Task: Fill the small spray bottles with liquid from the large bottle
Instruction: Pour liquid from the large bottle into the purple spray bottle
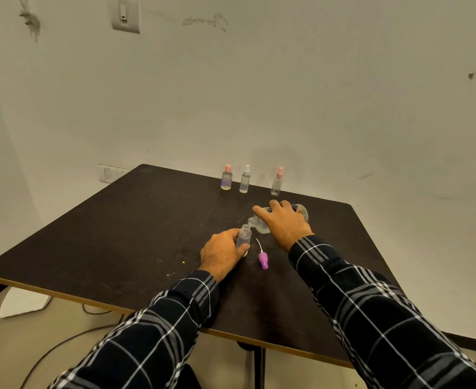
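Observation:
My left hand (220, 254) grips a small clear spray bottle (244, 236) that stands uncapped on the dark table (119, 234). My right hand (283, 223) holds the large clear bottle (259, 224) tipped on its side, its open mouth just above and right of the small bottle's neck. My fingers cover most of the large bottle. A purple spray cap (263, 259) with its white tube lies on the table between my hands.
Three small bottles stand near the far edge: one with a pink cap (226, 178), one with a white sprayer (245, 179), one with a pink sprayer (277, 182). A wall rises right behind the table. Cables and a white sheet lie on the floor at left.

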